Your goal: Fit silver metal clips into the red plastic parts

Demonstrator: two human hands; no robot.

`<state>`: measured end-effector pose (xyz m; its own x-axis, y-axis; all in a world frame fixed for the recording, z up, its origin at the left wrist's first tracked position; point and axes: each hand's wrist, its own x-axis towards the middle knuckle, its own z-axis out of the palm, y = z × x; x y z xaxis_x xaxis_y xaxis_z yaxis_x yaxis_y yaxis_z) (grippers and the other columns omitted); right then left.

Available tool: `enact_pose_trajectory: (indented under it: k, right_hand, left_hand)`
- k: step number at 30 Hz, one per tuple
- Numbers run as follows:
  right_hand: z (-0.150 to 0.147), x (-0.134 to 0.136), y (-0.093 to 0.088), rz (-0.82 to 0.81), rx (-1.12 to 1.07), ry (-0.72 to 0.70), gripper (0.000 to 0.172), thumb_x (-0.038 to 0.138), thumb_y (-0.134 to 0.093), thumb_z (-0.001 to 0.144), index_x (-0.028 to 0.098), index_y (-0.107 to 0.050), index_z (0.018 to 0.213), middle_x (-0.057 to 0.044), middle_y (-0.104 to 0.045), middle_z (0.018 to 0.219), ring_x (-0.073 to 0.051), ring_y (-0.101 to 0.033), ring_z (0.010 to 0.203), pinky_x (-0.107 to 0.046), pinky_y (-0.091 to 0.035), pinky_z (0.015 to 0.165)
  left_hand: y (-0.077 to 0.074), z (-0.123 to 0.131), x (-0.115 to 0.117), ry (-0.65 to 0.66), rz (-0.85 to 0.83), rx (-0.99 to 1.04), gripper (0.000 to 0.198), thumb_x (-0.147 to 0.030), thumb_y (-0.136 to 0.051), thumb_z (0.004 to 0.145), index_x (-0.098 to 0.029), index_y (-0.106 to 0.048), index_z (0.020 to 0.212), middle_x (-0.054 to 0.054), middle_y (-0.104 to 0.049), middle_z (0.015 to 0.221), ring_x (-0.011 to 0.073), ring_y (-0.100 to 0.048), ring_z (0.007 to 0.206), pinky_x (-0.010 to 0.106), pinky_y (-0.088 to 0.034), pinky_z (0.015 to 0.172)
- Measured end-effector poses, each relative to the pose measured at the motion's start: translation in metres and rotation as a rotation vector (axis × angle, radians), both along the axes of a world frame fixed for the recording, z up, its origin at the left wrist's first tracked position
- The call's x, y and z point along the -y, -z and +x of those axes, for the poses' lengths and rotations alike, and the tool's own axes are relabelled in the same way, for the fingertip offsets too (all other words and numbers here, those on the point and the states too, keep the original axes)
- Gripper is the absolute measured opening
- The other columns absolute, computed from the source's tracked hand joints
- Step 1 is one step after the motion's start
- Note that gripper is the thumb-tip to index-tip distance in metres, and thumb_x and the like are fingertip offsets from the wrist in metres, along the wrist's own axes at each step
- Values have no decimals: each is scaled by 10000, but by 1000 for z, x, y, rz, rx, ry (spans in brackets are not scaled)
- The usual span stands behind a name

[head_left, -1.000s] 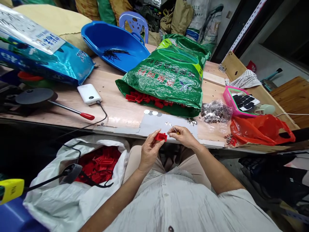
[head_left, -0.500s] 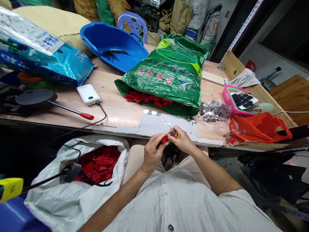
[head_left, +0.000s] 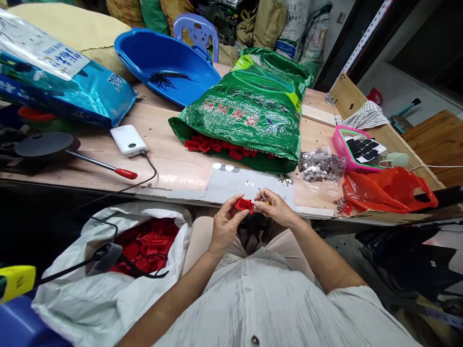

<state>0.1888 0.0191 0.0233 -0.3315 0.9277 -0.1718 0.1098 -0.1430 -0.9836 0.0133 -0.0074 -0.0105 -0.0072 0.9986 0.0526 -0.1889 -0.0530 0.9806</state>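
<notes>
Between the thumb and fingers of my left hand (head_left: 226, 222) is a red plastic part (head_left: 244, 205), box-like with an open side. My right hand (head_left: 277, 208) is closed around a small screwdriver (head_left: 266, 201) with a yellow handle, its thin metal shaft pointing up and away. The right fingertips lie close to the red part's right end; whether they pinch a tiny piece there I cannot tell. Beyond the hands, a grey sheet (head_left: 227, 185) on the table edge carries small shiny metal pieces (head_left: 249, 183) and a second little heap (head_left: 285, 180).
A green sack (head_left: 249, 106) spilling red parts lies ahead. A white sack (head_left: 72, 289) of red parts stands at lower left. Also around are a red-tipped lever (head_left: 125, 173), a white power bank (head_left: 129, 140), a blue basin (head_left: 188, 91), a pink basket (head_left: 338, 147) and a red bag (head_left: 387, 190).
The red part has turned and shows more of its length in my left hand. My right hand has drawn slightly right, and the screwdriver's tip has come away from the part.
</notes>
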Motion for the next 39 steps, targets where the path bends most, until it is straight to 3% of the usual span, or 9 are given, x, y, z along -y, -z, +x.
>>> enact_pose_trajectory:
  k: [6,10,16,21,29,39]
  right_hand:
    - [8,-6,9,349,464,23,265,256,-472,951,209,-640,1151,-26,-562,921,-135,-544,820,-271,-428,769]
    - [6,-10,19,460,628,45,259,211,-551,920,209,-662,1153,-40,-623,915,-153,-577,855,-276,-430,817]
    - [3,-11,25,495,660,8,179,196,-579,900,202,-699,1033,-37,-700,922,-143,-620,827,-250,-438,779]
    - [2,-13,23,504,683,-37,189,170,-580,893,197,-716,1021,-49,-714,956,-151,-635,865,-247,-442,790]
    - [1,-16,24,507,732,-72,214,158,-570,891,202,-721,1036,-60,-715,1006,-170,-644,946,-270,-454,856]
    - [2,-18,20,488,693,-78,198,150,-585,888,206,-723,1019,-45,-717,958,-154,-643,883,-257,-452,805]
  left_hand:
    - [11,-10,-24,45,161,-259,367,-306,-686,809,-198,-621,1154,77,-686,1125,201,-664,1000,349,-511,931]
    - [17,-17,-45,75,306,-514,320,-256,-651,830,-197,-628,1143,75,-687,1098,199,-651,986,363,-495,938]
    - [19,-20,-62,191,387,-662,343,-218,-622,824,-201,-627,1167,76,-682,1119,211,-632,1046,360,-493,939]
    - [19,-25,-68,265,324,-680,352,-248,-646,799,-205,-638,1148,57,-703,1090,213,-652,1007,350,-497,936]
    - [22,-27,-69,271,264,-668,358,-289,-660,781,-212,-655,1131,40,-721,1051,200,-671,935,327,-512,898]
    - [19,-27,-69,280,234,-650,332,-278,-661,778,-211,-656,1103,31,-724,1012,189,-669,904,305,-508,844]
